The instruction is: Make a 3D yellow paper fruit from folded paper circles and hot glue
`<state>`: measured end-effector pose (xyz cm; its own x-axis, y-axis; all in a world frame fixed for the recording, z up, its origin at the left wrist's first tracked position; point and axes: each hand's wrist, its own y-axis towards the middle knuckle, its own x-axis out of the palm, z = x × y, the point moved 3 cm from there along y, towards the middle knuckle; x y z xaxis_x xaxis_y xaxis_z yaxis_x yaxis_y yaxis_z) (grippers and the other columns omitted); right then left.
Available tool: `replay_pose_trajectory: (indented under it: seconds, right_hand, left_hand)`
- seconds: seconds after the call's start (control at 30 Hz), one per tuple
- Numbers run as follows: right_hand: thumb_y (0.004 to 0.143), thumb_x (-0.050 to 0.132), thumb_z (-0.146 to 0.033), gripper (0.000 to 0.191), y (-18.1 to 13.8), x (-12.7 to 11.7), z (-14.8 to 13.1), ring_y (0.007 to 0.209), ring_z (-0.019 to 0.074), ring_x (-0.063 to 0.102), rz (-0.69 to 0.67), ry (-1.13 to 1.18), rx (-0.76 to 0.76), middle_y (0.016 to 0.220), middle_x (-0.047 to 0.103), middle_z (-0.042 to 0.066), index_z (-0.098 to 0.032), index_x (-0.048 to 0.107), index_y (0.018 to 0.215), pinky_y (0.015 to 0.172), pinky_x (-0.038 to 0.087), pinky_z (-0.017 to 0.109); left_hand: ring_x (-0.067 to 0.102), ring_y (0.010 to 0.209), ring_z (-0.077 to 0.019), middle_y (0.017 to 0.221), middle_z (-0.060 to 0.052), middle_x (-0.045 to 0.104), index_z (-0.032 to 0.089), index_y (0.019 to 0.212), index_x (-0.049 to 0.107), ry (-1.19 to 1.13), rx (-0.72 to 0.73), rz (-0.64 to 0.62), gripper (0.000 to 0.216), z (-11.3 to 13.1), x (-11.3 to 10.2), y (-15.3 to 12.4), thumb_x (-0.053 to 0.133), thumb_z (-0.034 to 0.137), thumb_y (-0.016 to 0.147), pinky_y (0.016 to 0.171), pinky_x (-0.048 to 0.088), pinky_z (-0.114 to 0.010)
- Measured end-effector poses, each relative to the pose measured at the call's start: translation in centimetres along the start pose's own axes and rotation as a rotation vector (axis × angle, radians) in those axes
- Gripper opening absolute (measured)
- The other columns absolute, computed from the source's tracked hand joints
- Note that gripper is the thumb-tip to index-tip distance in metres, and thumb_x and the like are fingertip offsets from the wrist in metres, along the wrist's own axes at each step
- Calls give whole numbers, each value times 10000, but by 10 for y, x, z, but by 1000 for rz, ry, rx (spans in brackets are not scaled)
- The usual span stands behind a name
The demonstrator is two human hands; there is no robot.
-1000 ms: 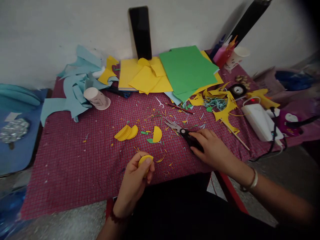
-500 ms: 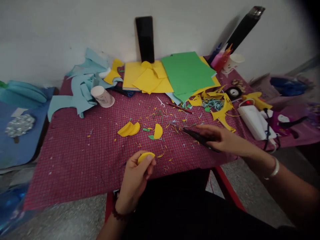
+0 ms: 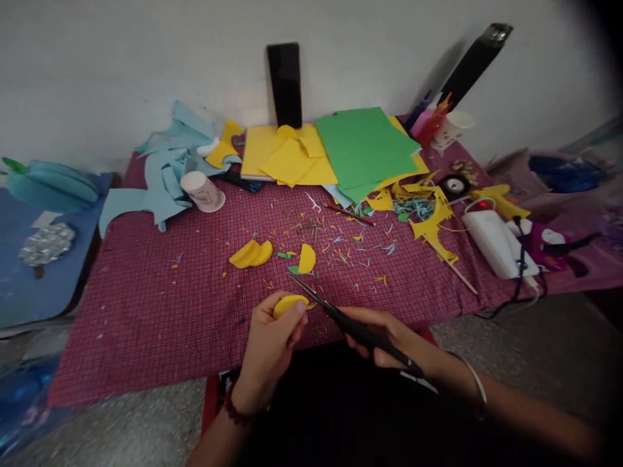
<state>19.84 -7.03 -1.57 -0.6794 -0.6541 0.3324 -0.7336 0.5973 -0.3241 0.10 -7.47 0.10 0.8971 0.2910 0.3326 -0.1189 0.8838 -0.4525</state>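
matt yellow paper disc (image 3: 288, 303), black-handled scissors with dull metal blades (image 3: 341, 316), woven red checked cloth on the table (image 3: 160, 305), smooth matt green paper sheets (image 3: 365, 146)

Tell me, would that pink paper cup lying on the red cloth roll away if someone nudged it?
Probably. The pink paper cup lies on its side, so a nudge would likely roll it in a curve, since it tapers. It looks light and thin-walled, so a hard squeeze might crush it.

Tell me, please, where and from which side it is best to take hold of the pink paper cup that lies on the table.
The pink paper cup lies on its side on the red checked cloth, mouth toward the near right. Probably grip across its middle wall from above, fingers on either side. Blue paper scraps crowd its closed far-left end, so come from the open near side.
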Motion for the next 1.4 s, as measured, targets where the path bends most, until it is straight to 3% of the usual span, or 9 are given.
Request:
replay_pose_trajectory:
  seconds: [0.27, 0.6, 0.87, 1.4]
  right_hand:
    - [756, 694, -496, 622, 7, 2, 8, 657, 104, 462, 33, -13, -58, 815, 531, -3, -207, 551, 1287, 554, 356, 231]
    - [751, 724, -431, 628, 7, 2, 16, 692, 112, 470, 102, -54, -15, 819, 545, -3, -228, 542, 1316, 591, 372, 231]
    - [750, 708, -491, 629, 8, 6, 10, 644, 101, 443, 75, 1, -45, 790, 531, -11, -235, 554, 1303, 557, 337, 227]
    - [747, 720, -457, 597, 6, 4, 9, 663, 112, 455, 115, -36, -47, 806, 551, -4, -252, 573, 1289, 585, 378, 247]
  left_hand:
    - [334, 377, -24, 450, 82, 461, 158, 626, 522, -41, -18, 2, 237, -2, 7, 7, 728, 259, 689, 379, 254, -145]
    - [346, 395, -27, 493, 82, 483, 161, 686, 540, -76, -31, -19, 189, -3, 10, 9, 716, 229, 698, 380, 259, -142]
    - [348, 406, -31, 523, 68, 506, 169, 678, 504, -98, -41, -33, 144, -5, 9, 9, 643, 188, 712, 396, 268, -151]
    - [373, 379, -23, 517, 65, 542, 163, 687, 517, -58, -62, 29, 220, -8, 8, 11, 725, 229, 659, 361, 248, -137]
